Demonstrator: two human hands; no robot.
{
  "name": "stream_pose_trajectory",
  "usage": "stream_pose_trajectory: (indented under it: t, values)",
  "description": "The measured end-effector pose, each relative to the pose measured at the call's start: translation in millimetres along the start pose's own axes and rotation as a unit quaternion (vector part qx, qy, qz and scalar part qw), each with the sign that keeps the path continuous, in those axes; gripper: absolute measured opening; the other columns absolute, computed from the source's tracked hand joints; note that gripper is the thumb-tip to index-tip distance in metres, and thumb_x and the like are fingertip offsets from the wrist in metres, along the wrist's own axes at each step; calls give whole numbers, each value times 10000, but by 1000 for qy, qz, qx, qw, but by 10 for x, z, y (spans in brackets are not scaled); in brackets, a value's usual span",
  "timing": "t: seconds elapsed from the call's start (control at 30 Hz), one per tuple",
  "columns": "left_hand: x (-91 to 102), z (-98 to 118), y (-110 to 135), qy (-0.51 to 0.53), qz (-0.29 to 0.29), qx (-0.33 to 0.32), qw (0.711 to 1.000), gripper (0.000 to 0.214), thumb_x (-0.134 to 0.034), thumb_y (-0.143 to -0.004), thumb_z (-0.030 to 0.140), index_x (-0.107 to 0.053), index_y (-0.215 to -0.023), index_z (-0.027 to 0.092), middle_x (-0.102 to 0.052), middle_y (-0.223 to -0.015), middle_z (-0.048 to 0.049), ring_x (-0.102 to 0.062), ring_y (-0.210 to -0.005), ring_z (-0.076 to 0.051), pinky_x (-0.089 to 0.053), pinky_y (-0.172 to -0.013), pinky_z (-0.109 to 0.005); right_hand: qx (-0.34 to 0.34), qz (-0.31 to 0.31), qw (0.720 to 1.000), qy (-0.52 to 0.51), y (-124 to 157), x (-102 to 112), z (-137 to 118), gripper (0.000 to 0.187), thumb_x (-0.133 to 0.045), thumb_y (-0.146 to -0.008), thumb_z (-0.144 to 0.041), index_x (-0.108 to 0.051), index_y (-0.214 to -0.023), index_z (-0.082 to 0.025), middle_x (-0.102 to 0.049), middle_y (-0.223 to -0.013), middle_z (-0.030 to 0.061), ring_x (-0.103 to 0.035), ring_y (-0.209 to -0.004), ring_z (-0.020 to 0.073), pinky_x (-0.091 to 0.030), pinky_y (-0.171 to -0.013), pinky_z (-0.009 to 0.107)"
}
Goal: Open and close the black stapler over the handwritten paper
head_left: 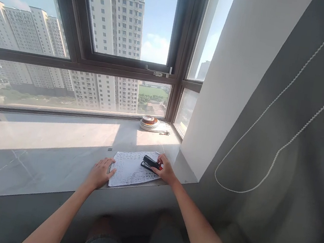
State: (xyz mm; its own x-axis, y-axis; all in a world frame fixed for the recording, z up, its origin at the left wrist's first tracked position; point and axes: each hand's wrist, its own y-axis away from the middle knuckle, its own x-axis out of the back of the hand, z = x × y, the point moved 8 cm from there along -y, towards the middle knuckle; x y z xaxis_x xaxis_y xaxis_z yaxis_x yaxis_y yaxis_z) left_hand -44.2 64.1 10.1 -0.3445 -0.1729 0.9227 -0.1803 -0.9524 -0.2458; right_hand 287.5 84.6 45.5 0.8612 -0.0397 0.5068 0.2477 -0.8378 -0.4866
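Written sheets of paper (127,169) lie on the window sill near its front edge. Over their right part is a black stapler (150,162), its jaws pointing left. My right hand (164,170) is closed around the stapler's rear end, where a bit of red shows. My left hand (101,173) rests on the sill at the left edge of the paper, fingers stretched out and touching that edge. Whether the stapler touches the paper I cannot tell.
Small staple strips (110,149) lie behind the paper. A stack of round dishes (149,123) stands in the far corner by the window, with a small dark chain (164,133) beside it. A beaded blind cord (235,191) hangs at the right. The sill's front edge drops towards my knees.
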Motion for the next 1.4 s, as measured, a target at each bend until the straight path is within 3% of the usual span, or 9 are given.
stream_pose_trajectory:
  t: [0.1, 0.17, 0.33, 0.5, 0.77, 1.03, 1.13, 1.23, 1.4]
  values:
    - [2, 2, -7, -2, -1, 1, 1000, 386, -454, -963, 458, -578, -1256, 239, -611, -1370, -115, -554, -1275, -338, -435, -1037, -503, 15, -38, 999, 18, 45, -109, -109, 209, -609, -837, -333, -482, -979, -247, -568, -1043, 63, -499, -815, 200, -430, -740, 323]
    - [9, 1, -12, -5, 3, 1, 1000, 395, -455, -961, 474, -582, -1255, 242, -614, -1368, -114, -557, -1272, -343, -441, -1028, -502, 15, -6, 1000, 23, 82, -24, -117, 157, -573, -836, -276, -478, -957, -246, -596, -1115, 79, -527, -827, 200, -442, -764, 332]
    - [12, -29, -25, -7, 13, 2, 1000, 395, -452, -957, 466, -599, -1249, 244, -624, -1366, -121, -568, -1255, -348, -441, -1029, -514, -21, 190, 979, 74, 325, 720, 103, 213, -577, -806, -264, -373, -868, -257, -584, -1120, 100, -554, -954, 242, -454, -831, 368]
    - [-7, -71, -39, 14, 18, 1, 1000, 449, -488, -923, 523, -626, -1261, 261, -643, -1352, -126, -584, -1243, -360, -470, -999, -498, -61, 201, 968, 141, 542, 1130, 348, 285, -618, -803, -360, -357, -863, -263, -537, -1030, 79, -519, -884, 239, -457, -780, 377]
    - [-2, -61, -29, 26, 27, 6, 999, 448, -497, -908, 524, -632, -1245, 261, -663, -1327, -100, -597, -1228, -351, -462, -1014, -492, -83, 36, 996, -15, 326, 841, 533, 383, -707, -713, -386, -378, -856, -249, -607, -1126, 70, -574, -872, 204, -471, -775, 334]
    - [7, -49, -25, 23, 20, 8, 1000, 447, -499, -917, 512, -621, -1256, 247, -650, -1344, -107, -585, -1246, -351, -444, -1038, -505, -83, -142, 982, -88, 3, 499, 340, 462, -737, -721, -516, -397, -879, -246, -628, -1102, 29, -597, -845, 192, -461, -757, 314]
    - [29, -26, -22, 16, 16, 6, 1000, 428, -497, -923, 490, -620, -1252, 245, -641, -1360, -110, -578, -1255, -344, -438, -1050, -504, -122, -76, 990, 1, -120, 452, 381, 357, -531, -916, -584, -422, -857, -249, -614, -924, 12, -578, -832, 208, -439, -746, 323]
    - [42, -11, -23, 6, 8, 4, 1000, 411, -486, -938, 483, -612, -1249, 245, -634, -1368, -110, -566, -1270, -336, -436, -1050, -499, -142, 31, 983, 113, -212, 396, 368, 332, -298, -1039, -445, -431, -805, -250, -578, -827, 45, -554, -865, 242, -416, -774, 360]
    - [47, -21, -31, -6, -6, 15, 1000, 409, -459, -954, 470, -598, -1265, 244, -614, -1391, -110, -545, -1296, -332, -440, -1031, -490, -112, 79, 972, 191, -172, 217, 200, 246, -394, -1027, -329, -499, -829, -227, -604, -842, 98, -537, -901, 265, -392, -800, 380]
